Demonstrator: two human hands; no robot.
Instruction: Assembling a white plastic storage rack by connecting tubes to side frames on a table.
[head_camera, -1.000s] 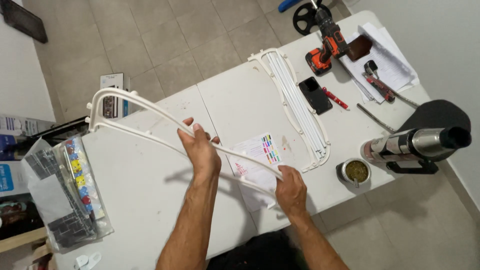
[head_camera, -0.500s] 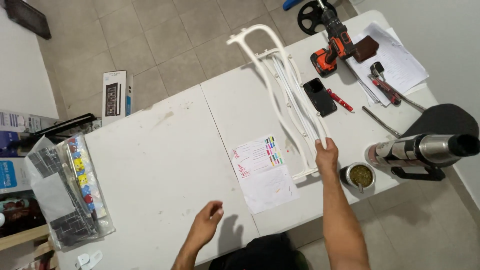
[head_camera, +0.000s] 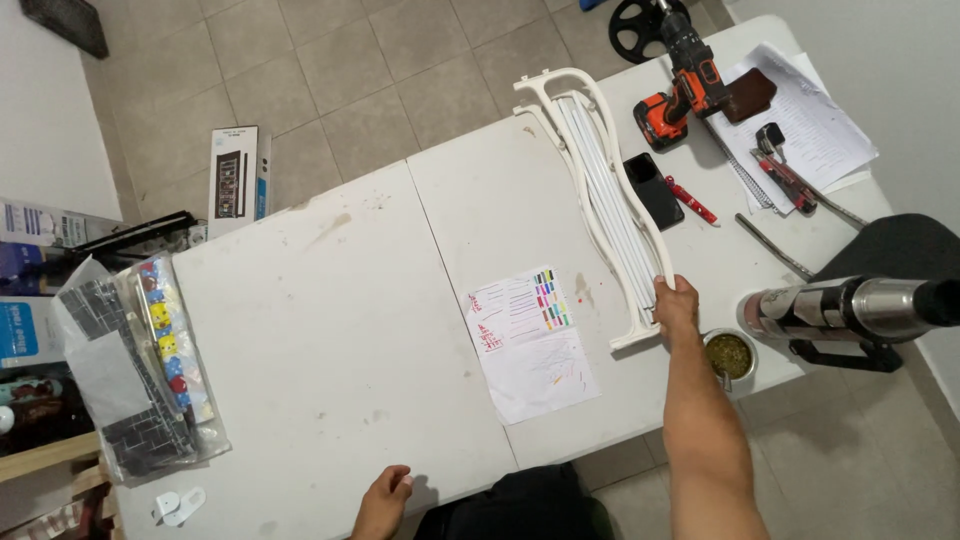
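A stack of long curved white plastic frame pieces (head_camera: 600, 190) lies on the right half of the white folding table (head_camera: 330, 330), running from the far edge toward me. My right hand (head_camera: 676, 302) rests on the near end of the stack, fingers curled over the outer rail. My left hand (head_camera: 383, 497) sits at the table's near edge, fingers loosely bent, holding nothing. Two printed paper sheets (head_camera: 530, 340) with coloured marks lie between the hands.
A cordless drill (head_camera: 680, 80), black phone (head_camera: 652, 188), red pen (head_camera: 690, 200), papers and pliers (head_camera: 790, 170) crowd the far right. A metal flask (head_camera: 850, 308) and a cup of green herb (head_camera: 730, 355) stand at the right edge. A clear bag of parts (head_camera: 140, 370) lies at left.
One second ago both hands held a curved white piece over the table's middle. It now lies on the stack at right, the right hand has followed it, and the left hand has dropped back to the near edge.
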